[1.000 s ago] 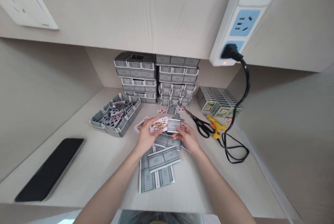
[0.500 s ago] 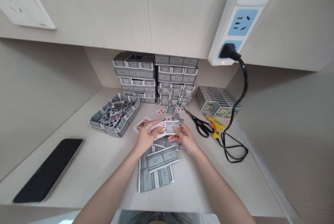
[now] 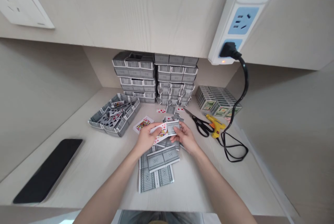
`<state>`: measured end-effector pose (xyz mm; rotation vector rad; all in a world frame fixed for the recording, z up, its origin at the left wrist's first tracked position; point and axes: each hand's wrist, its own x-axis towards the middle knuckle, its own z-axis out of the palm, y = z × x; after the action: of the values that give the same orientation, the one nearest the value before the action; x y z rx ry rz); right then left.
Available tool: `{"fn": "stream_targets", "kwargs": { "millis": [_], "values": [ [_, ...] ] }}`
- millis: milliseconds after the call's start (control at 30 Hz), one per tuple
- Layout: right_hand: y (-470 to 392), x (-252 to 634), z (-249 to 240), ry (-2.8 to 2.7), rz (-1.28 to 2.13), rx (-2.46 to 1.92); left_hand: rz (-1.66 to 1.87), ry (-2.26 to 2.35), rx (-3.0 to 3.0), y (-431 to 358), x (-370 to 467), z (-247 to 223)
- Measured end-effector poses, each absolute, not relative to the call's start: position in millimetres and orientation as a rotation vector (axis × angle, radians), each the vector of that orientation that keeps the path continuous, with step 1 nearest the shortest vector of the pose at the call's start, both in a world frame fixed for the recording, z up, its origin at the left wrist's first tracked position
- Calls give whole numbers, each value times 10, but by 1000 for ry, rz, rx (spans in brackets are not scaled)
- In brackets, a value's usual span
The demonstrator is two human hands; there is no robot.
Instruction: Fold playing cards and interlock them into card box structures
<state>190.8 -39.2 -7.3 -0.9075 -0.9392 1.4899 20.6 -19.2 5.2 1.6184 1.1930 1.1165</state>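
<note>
Between thumb and fingers my left hand (image 3: 146,138) pinches a face-up playing card (image 3: 162,132) with red diamonds. My right hand (image 3: 185,137) grips a folded, grey-backed playing card (image 3: 172,128) whose left edge meets the face-up one. Whether the two are joined, I cannot tell. Below both hands lie joined grey-backed card panels (image 3: 163,159), overlapping on the desk. A loose face card (image 3: 143,123) rests just left of my left hand, and small folded card pieces (image 3: 171,109) lie beyond my fingers.
A tray made of cards (image 3: 122,129) holds loose cards at left. Stacked card-built boxes (image 3: 137,74) stand at the back. Black scissors (image 3: 200,125), a yellow glue gun (image 3: 217,127) with its cable, and card packs (image 3: 217,101) are at right. A black phone (image 3: 49,170) lies front left.
The face-up card has turned and dipped slightly, showing more of its face. The grey-backed card has shifted a little to the right with my right hand.
</note>
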Motion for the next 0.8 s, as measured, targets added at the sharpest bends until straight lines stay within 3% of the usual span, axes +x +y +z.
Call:
{"fn": "stream_targets", "kwargs": {
  "millis": [800],
  "values": [
    [-466,1837,9,-1089,1509,-953,1113,1154,1760,-272,272,-5]
  ]
}}
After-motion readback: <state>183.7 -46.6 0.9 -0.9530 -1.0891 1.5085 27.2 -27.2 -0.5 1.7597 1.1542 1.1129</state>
